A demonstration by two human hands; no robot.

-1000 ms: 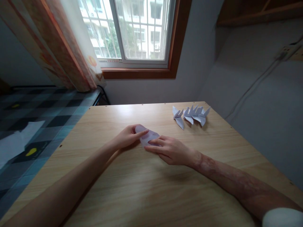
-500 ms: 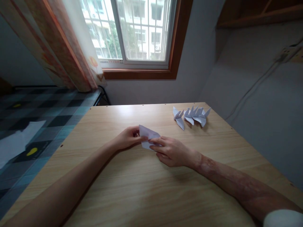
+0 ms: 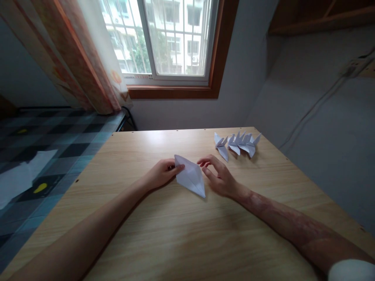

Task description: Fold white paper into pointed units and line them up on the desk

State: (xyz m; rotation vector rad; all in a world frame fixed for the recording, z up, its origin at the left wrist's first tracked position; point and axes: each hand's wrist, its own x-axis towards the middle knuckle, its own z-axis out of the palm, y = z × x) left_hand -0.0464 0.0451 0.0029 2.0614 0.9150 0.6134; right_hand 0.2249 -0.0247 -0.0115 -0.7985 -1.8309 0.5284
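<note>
A folded sheet of white paper is held a little above the wooden table, its pointed lower corner aimed to the right and toward me. My left hand pinches its left edge, thumb on top and the other fingers behind. Just off the paper's right side is my right hand, fingers curved and thumb apart from them, with nothing visible in it. Several folded white paper figures with wing-like points stand in a row at the table's far right.
White paper sheets lie on a checked bedspread to the left. Beyond the table are a barred window and a patterned curtain. A cable runs down the right wall. A white rounded object shows at bottom right.
My right hand has let go of the paper and moved slightly right and up, its fingers parting. The paper's right part now spreads down to a point. My left hand keeps its hold.
</note>
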